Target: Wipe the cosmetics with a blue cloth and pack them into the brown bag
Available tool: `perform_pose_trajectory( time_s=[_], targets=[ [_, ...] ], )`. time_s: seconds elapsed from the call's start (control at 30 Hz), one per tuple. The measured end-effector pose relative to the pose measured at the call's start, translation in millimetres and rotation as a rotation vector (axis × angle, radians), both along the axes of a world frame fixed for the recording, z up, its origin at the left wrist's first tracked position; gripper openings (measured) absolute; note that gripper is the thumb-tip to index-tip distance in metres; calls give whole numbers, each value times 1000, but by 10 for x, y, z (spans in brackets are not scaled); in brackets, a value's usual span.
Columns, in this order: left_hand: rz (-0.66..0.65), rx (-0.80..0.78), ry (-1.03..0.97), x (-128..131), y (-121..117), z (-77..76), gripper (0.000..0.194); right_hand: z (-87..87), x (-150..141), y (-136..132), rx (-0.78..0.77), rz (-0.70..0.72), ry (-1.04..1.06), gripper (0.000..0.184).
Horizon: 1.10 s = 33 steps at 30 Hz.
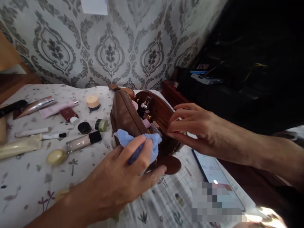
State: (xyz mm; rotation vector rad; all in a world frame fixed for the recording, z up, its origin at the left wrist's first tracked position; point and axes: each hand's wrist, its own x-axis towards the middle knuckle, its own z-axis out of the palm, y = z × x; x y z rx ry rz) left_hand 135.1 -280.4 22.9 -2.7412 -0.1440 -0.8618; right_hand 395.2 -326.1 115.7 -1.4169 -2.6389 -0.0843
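Note:
My left hand [129, 172] is closed around a crumpled light-blue cloth [123, 136] at the near end of a brown leather bag [129, 115]. The bag stands unzipped. Inside it lie several small cosmetics, among them a clear-capped bottle [146, 103] and a pink item [146, 123]. On the other side, my right hand [192, 125] has its bent fingers on the bag's right rim, holding that side outward. A rounded brown flap [171, 165] sticks out at the near end, below my left fingers.
Several cosmetics lie left on the patterned cloth, including a foundation bottle [82, 142], a yellow oval item [56, 157], a beige-lidded jar [92, 102] and a cream tube [21, 146]. A phone [213, 171] rests right of the bag. A patterned wall [109, 47] stands behind.

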Motion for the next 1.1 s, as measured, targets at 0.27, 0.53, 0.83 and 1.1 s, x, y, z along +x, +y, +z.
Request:
perform_pose_trajectory(
  time_s=[0.27,0.53,0.83,1.1],
  targets=[
    [27,-15,-50,54,-16,-22,39,-39,-116,353,-11,57,-42,27],
    [32,128,-2,14,36,-63,47,-169,-247,658,-209,36,-241,11],
    [15,36,-20,27,13,-50,47,-212,-270,647,-216,15,-324,15],
    [22,21,27,-12,1,-17,50,-187,-339,615,-250,-50,-439,19]
  ],
)
